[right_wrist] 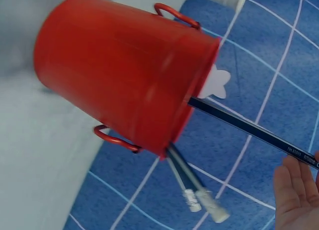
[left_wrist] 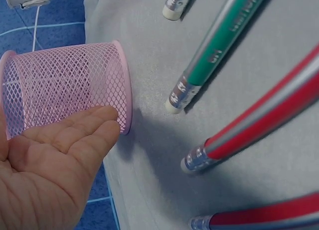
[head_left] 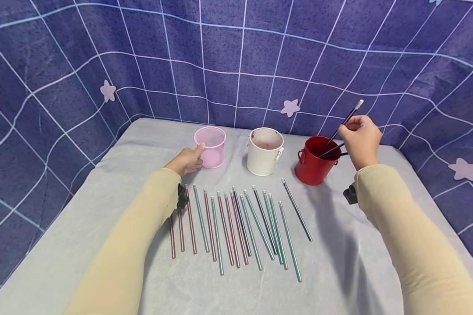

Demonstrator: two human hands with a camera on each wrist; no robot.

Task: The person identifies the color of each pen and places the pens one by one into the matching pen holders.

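My left hand [head_left: 188,159] is at the left side of a pink mesh cup [head_left: 213,156]. Its thumb lies near the rim, while the fairly straight fingers [left_wrist: 94,127] touch the outer mesh. On the right, my right hand [head_left: 361,138] pinches a black pencil [right_wrist: 249,127] with a white eraser end up. That pencil slants, its lower end inside the red bucket [head_left: 313,164]. Two more dark pencils [right_wrist: 187,177] lean in the bucket's mouth. Several red, green and dark pencils [head_left: 236,232] lie on the cloth in front.
Between the pink cup and the red bucket stands a white bucket [head_left: 262,157]. A single dark pencil [head_left: 296,210] lies at the right end of the row. Grey cloth [head_left: 102,183] covers the table; a blue gridded curtain [head_left: 220,48] hangs behind it.
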